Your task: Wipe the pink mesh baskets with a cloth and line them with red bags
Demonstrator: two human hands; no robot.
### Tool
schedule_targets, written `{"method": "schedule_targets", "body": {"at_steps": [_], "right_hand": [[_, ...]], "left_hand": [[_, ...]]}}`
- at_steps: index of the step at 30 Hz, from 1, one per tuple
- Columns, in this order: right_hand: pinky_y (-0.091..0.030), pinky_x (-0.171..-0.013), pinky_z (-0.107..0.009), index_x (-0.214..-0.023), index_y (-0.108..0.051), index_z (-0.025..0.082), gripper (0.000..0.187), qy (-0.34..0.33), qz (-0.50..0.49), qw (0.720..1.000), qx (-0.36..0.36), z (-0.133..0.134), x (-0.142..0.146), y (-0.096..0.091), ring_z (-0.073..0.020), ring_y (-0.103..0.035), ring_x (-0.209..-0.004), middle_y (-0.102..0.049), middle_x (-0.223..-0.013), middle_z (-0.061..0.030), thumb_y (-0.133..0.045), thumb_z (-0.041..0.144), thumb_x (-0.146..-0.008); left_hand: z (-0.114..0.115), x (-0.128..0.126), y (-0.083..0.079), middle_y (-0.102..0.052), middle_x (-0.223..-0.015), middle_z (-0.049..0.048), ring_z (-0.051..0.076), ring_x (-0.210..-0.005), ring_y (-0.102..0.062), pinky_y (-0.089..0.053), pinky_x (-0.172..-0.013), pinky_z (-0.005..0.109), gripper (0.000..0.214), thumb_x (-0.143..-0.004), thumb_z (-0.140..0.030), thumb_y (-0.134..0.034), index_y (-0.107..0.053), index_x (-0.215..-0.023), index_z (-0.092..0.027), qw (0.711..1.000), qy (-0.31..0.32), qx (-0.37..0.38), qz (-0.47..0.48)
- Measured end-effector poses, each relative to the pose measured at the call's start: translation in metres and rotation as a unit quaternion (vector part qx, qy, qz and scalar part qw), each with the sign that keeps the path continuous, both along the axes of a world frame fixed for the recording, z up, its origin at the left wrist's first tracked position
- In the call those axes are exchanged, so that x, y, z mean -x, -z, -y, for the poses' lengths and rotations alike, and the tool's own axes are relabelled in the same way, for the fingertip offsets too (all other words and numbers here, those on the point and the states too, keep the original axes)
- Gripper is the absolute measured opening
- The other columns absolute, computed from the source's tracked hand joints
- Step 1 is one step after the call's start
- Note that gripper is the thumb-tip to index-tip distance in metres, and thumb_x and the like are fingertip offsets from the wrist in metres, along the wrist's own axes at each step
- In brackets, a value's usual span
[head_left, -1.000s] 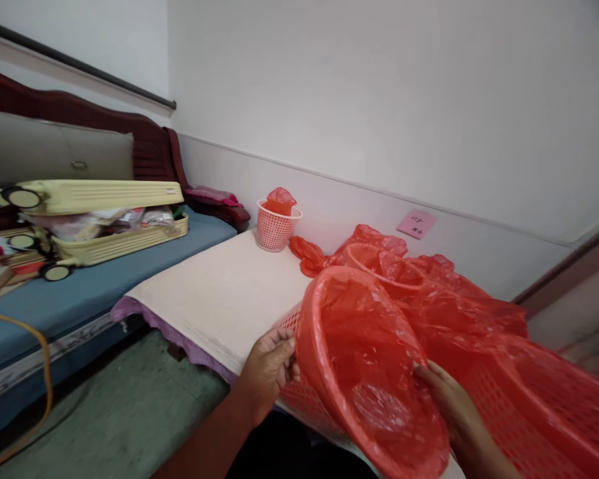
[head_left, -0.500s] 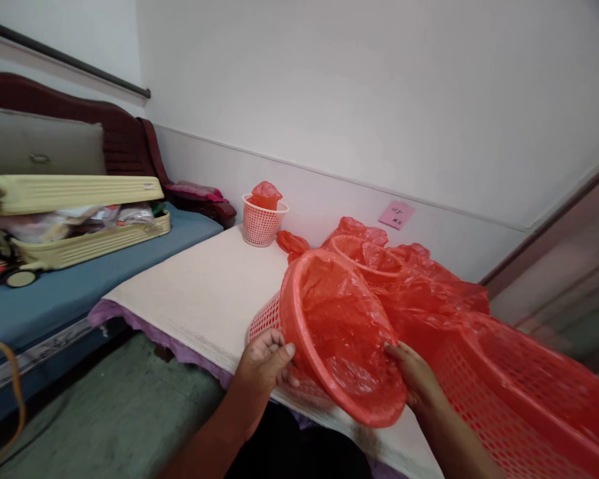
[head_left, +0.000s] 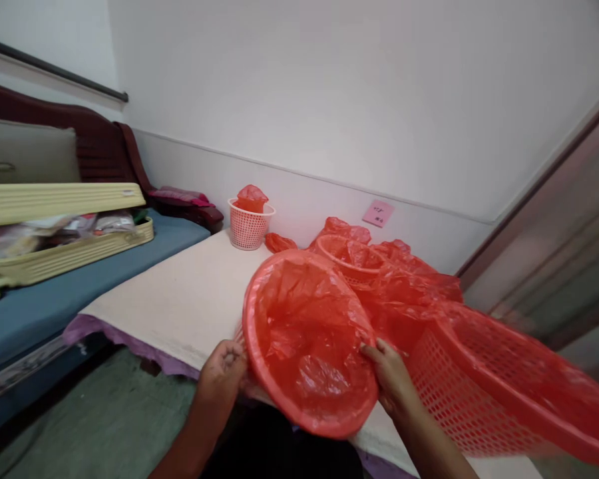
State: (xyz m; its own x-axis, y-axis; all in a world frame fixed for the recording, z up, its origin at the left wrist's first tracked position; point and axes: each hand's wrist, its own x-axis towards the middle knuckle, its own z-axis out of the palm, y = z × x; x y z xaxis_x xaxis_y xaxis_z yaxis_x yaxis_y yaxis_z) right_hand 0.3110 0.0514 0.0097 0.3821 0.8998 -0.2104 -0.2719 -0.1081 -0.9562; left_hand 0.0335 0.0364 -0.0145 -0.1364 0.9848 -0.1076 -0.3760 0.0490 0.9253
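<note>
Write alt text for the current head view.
A person's right hand grips a tilted basket lined with red plastic, left hand at its side. More baskets sit nearby; at left, an open suitcase lies on a bed.

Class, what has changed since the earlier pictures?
The red plastic basket lined with a red plastic bag has turned, its opening now facing the person more squarely. The left hand remains at its outer side, the right hand at its rim. The small white-rimmed plastic basket and square pink paper note stayed put.

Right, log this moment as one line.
basket: tilted, lined with red bag | left hand: at basket's left side | right hand: holding basket's right edge
</note>
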Motion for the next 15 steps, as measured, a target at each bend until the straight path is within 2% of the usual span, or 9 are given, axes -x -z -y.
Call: {"method": "schedule_targets", "body": {"at_steps": [3, 5, 8, 11, 13, 15], "right_hand": [[-0.054, -0.058, -0.030, -0.091, -0.063, 0.020, 0.030, 0.000, 0.017, 1.000, -0.016, 0.010, 0.008, -0.001, -0.0223, -0.071, -0.063, -0.074, -0.071, 0.0002, -0.072, 0.022, -0.063], [-0.054, -0.062, -0.031, -0.096, -0.063, 0.021, 0.031, -0.012, 0.029, 0.999, -0.027, 0.017, 0.015, -0.003, -0.0227, -0.071, -0.068, -0.075, -0.079, 0.0001, -0.071, 0.024, -0.066], [-0.055, -0.068, -0.033, -0.100, -0.063, 0.023, 0.033, -0.030, 0.043, 0.998, -0.047, 0.026, 0.026, -0.003, -0.0233, -0.071, -0.073, -0.076, -0.089, -0.0002, -0.071, 0.027, -0.069], [-0.054, -0.071, -0.035, -0.099, -0.064, 0.023, 0.033, -0.038, 0.049, 0.997, -0.049, 0.027, 0.030, 0.000, -0.0250, -0.071, -0.076, -0.075, -0.089, -0.0009, -0.071, 0.031, -0.068], [-0.054, -0.074, -0.038, -0.102, -0.063, 0.023, 0.036, -0.052, 0.058, 0.996, -0.047, 0.028, 0.024, 0.001, -0.0270, -0.071, -0.080, -0.074, -0.091, -0.0030, -0.070, 0.038, -0.070], [-0.052, -0.080, -0.041, -0.102, -0.063, 0.021, 0.040, -0.050, 0.131, 0.989, -0.050, 0.032, 0.012, -0.003, -0.0290, -0.068, -0.088, -0.073, -0.094, -0.0067, -0.070, 0.046, -0.071]], "left_hand": [[0.015, 0.020, 0.001, -0.060, -0.056, -0.0077, 0.010, -0.047, -0.053, -0.045, -0.051, 0.020, 0.028, -0.077, -0.043, -0.070, -0.052, -0.085, -0.022, 0.997, -0.068, -0.020, -0.031], [0.028, 0.029, -0.003, -0.059, -0.057, -0.0071, 0.010, -0.049, -0.052, -0.045, -0.052, 0.020, 0.031, -0.078, -0.048, -0.069, -0.054, -0.087, -0.022, 0.994, -0.090, -0.039, -0.045], [0.044, 0.029, -0.012, -0.061, -0.061, -0.0048, 0.011, -0.053, -0.054, -0.044, -0.051, 0.019, 0.036, -0.068, -0.049, -0.078, -0.057, -0.080, -0.022, 0.997, -0.063, -0.025, -0.022], [0.054, 0.025, -0.020, -0.067, -0.070, -0.0018, 0.015, -0.062, -0.059, -0.047, -0.054, 0.020, 0.041, -0.062, -0.051, -0.082, -0.060, -0.082, -0.023, 0.999, -0.032, 0.015, -0.004], [0.058, 0.025, -0.022, -0.068, -0.075, -0.0007, 0.017, -0.066, -0.059, -0.049, -0.058, 0.022, 0.042, -0.064, -0.055, -0.079, -0.062, -0.087, -0.024, 0.999, -0.033, 0.023, -0.032], [0.062, 0.026, -0.022, -0.065, -0.070, -0.0015, 0.017, -0.064, -0.057, -0.048, -0.058, 0.021, 0.039, -0.064, -0.055, -0.078, -0.062, -0.083, -0.024, 0.995, -0.044, 0.014, -0.086]]}}
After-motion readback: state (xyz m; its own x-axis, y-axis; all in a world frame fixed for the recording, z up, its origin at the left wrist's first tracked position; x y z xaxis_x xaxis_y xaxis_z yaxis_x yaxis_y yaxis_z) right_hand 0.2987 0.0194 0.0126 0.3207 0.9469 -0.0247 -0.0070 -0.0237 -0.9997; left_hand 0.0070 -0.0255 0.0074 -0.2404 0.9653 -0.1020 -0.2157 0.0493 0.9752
